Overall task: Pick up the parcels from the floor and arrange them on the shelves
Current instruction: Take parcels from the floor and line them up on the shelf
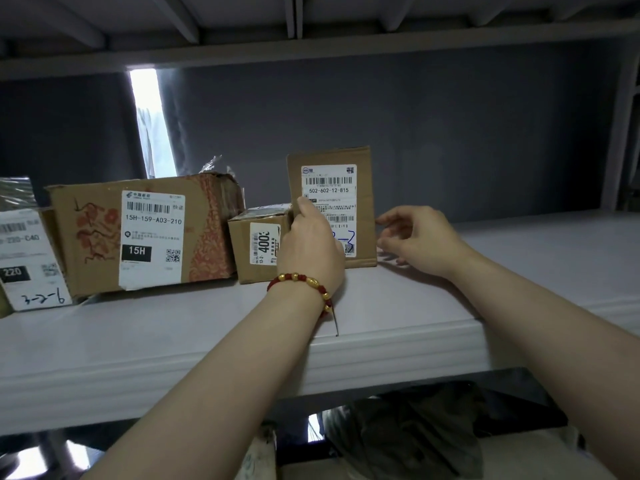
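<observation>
A flat cardboard parcel (332,188) with a white label stands upright on the white shelf (381,306). My left hand (310,244), with a red and gold bead bracelet on the wrist, grips the parcel's left edge, thumb on its front. My right hand (415,237) hovers just beside the parcel's right edge, fingers loosely spread and holding nothing. A small box (258,240) sits directly left of the upright parcel. Further left lie a large box (145,230) labelled 15H and another labelled parcel (27,261) at the frame edge.
The shelf stretches bare to the right of the parcels up to a grey upright post (620,133). Another shelf board (311,26) runs overhead. A dark backing sheet (450,126) closes the rear. Below the shelf lie dark cloth and bags (408,438).
</observation>
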### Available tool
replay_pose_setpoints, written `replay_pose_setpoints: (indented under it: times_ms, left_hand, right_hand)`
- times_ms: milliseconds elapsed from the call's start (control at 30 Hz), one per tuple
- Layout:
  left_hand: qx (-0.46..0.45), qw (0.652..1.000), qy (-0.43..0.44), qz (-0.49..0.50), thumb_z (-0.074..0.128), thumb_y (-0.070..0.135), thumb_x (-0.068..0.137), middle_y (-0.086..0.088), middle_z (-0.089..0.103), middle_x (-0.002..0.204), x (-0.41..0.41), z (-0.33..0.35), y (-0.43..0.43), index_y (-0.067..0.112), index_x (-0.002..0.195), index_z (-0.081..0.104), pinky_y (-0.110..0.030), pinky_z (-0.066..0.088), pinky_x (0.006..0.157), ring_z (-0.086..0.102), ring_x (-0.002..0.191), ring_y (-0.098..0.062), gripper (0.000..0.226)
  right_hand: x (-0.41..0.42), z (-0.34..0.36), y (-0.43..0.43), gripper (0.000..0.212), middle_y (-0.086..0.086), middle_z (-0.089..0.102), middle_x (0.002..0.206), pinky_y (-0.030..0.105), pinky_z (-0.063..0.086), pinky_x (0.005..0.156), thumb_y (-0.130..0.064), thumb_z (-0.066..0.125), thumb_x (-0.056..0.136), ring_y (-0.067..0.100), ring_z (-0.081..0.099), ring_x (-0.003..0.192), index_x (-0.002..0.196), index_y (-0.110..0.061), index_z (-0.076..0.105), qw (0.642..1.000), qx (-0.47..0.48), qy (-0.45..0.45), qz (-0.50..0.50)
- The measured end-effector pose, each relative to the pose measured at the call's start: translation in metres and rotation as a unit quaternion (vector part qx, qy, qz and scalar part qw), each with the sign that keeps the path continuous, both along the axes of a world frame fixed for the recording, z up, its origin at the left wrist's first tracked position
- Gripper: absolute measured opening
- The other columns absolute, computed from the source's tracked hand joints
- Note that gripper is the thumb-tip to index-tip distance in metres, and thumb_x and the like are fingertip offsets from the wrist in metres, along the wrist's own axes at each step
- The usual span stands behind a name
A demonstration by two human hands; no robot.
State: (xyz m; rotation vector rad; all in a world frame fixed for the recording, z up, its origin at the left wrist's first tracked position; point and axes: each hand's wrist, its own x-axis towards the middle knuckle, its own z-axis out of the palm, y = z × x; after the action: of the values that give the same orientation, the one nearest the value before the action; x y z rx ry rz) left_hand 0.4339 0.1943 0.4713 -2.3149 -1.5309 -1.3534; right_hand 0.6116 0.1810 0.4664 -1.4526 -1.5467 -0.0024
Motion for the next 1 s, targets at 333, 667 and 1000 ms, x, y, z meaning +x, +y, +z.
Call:
replay_pose_setpoints:
  times_ms: [333, 667, 1000]
  left_hand:
    - [0.064, 0.996, -0.023, -0.051, 0.056, 0.024, 0.094, -0.006, 0.066, 0.104, -0.001, -0.001, -0.017, 0.012, 0.127, 0.038, -0.039, 0.053, 0.071, 0.065, 0.093, -0.029, 0.04]
    - [0.176, 0.972, 0.051, -0.148, 0.051, 0.024, 0.091, -0.001, 0.064, 0.097, 0.004, -0.01, -0.082, 0.016, 0.114, 0.047, -0.042, 0.051, 0.069, 0.063, 0.082, -0.029, 0.024]
    - [0.312, 0.885, 0.085, -0.336, 0.07, 0.005, 0.073, -0.019, 0.061, 0.116, 0.009, -0.097, -0.113, -0.005, 0.123, 0.058, -0.037, 0.046, 0.082, 0.055, 0.096, -0.029, 0.053]
  right_hand:
    - [-0.02, 0.005, -0.031, 0.011, -0.002, 0.071, 0.082, 0.034, 0.055, 0.082, -0.02, 0.071, 0.079, 0.014, 0.066, 0.077, 0.09, -0.019, 0.072, 0.991, 0.086, -0.048, -0.091]
    - [-0.047, -0.02, -0.1, 0.004, -0.009, 0.059, 0.07, 0.036, 0.047, 0.057, -0.021, 0.051, 0.072, 0.024, 0.059, 0.068, 0.071, -0.021, 0.054, 0.967, 0.145, -0.189, -0.087]
    - [-0.037, -0.124, -0.14, 0.041, 0.024, 0.059, 0.125, 0.045, 0.042, 0.103, -0.01, 0.062, 0.08, 0.036, 0.053, 0.119, 0.116, 0.011, 0.061, 0.913, 0.295, -0.257, -0.112]
